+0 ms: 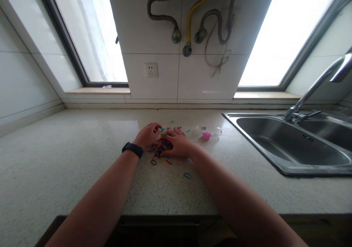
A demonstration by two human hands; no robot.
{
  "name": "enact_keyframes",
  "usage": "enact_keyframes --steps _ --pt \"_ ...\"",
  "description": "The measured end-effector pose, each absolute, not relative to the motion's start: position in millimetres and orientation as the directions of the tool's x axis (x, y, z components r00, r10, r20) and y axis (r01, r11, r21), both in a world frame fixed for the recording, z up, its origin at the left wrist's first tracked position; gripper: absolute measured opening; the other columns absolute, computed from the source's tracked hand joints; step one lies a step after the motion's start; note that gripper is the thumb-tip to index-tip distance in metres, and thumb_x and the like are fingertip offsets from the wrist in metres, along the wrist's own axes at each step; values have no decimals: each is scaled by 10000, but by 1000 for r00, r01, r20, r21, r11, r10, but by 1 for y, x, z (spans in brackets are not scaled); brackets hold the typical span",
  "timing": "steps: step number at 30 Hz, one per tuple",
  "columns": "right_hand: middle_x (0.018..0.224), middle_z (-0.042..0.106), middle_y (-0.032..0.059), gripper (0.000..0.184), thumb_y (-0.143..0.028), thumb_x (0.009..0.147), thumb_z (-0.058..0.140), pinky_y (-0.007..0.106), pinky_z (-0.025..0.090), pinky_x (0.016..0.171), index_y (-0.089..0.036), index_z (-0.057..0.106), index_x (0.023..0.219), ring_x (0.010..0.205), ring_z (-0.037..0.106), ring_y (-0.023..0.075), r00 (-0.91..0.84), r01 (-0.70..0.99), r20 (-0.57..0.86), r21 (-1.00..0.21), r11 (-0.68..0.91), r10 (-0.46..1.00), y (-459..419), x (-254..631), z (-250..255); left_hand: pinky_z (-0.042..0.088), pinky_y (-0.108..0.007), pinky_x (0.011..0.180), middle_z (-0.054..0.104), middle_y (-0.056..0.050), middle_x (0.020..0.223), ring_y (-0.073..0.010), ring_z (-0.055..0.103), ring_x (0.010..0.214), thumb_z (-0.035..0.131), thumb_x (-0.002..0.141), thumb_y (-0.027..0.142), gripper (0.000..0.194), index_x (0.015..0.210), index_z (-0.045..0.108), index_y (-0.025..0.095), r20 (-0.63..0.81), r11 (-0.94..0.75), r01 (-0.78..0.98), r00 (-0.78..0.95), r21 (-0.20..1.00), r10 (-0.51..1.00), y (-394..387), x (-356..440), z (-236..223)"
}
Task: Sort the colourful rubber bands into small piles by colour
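The left forearm [99, 199] and right forearm [233, 188] come in nearest the camera, from seven and five o'clock, converging on the centre of the dial, with twelve straight ahead. Beneath them spreads the speckled countertop [68, 155], and the steel sink [308, 170] is set into it at three. The right hand [178, 144] lies palm down, thumb apart from the other fingers; the left hand [148, 135] curls at ten, and I cannot tell whether its fingertips pinch anything. Between and partly under them, dead centre, sits the pile of small coloured bands [161, 147]; too hard a press or sweep could scatter or tangle it. Between two and three lies a clear container [217, 131], its outline hard to read, with a pink piece [206, 135] beside it; a careless push rightward could knock both towards the sink. Smallest, a blue loop [187, 175] at five could be dragged off by the right forearm, and a dark loop [153, 162] at seven overlooked
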State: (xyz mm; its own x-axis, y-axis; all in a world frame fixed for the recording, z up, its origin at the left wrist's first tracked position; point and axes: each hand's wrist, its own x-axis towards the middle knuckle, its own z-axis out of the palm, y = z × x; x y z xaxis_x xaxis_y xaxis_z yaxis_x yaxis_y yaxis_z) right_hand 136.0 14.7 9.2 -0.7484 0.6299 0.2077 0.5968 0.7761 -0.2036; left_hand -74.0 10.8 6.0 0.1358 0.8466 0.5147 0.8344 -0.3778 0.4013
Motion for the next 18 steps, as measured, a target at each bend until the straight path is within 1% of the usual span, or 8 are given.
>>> enact_keyframes --steps 3,6,9,12,14,16,18 --pt "1400 486 133 781 -792 703 584 580 241 1092 -297 586 1307 1291 400 384 -772 556 243 -192 809 588 15 135 11 480 -314 817 679 -67 982 -195 618 902 494 900 224 208 1029 653 187 515 -392 835 157 386 843 10 -73 6" --pt "1321 530 147 698 -718 737 622 520 315 1047 -238 610 1244 1220 443 340 -794 517 270 -173 838 545 14 134 14 479 -316 821 682 -64 969 -196 617 897 500 890 214 209 1024 657 185 515 -405 831 174 381 840 10 -73 6" --pt "1239 571 156 626 -645 758 650 473 352 1005 -192 616 1188 1167 468 317 -823 474 280 -144 869 495 13 131 18 483 -318 820 688 -64 971 -191 621 875 497 889 213 215 1024 661 180 501 -404 827 177 391 847 10 -73 6" --pt "1132 618 148 474 -521 786 662 425 381 948 -170 624 1102 1090 516 295 -843 439 285 -125 890 456 13 130 19 485 -323 830 692 -65 969 -194 624 880 504 885 214 211 1016 665 177 487 -406 828 190 387 852 10 -73 6" --pt "1086 638 137 380 -417 792 663 390 396 898 -169 617 1076 1033 550 275 -846 433 283 -131 892 453 14 130 19 485 -324 836 693 -66 961 -196 625 889 512 881 216 206 1010 668 177 478 -403 831 194 385 857 9 -73 7" --pt "1070 652 128 338 -339 785 662 359 404 851 -175 606 1075 994 572 258 -838 442 279 -158 883 470 16 131 18 485 -321 831 694 -66 960 -196 626 888 515 879 219 206 1010 669 177 473 -397 831 190 389 860 9 -73 7" --pt "1065 662 117 311 -296 784 657 331 402 811 -182 600 1068 965 583 240 -819 453 291 -203 868 495 18 133 17 485 -317 817 695 -65 963 -195 626 884 514 879 223 207 1007 670 178 473 -396 831 188 391 861 8 -73 7"
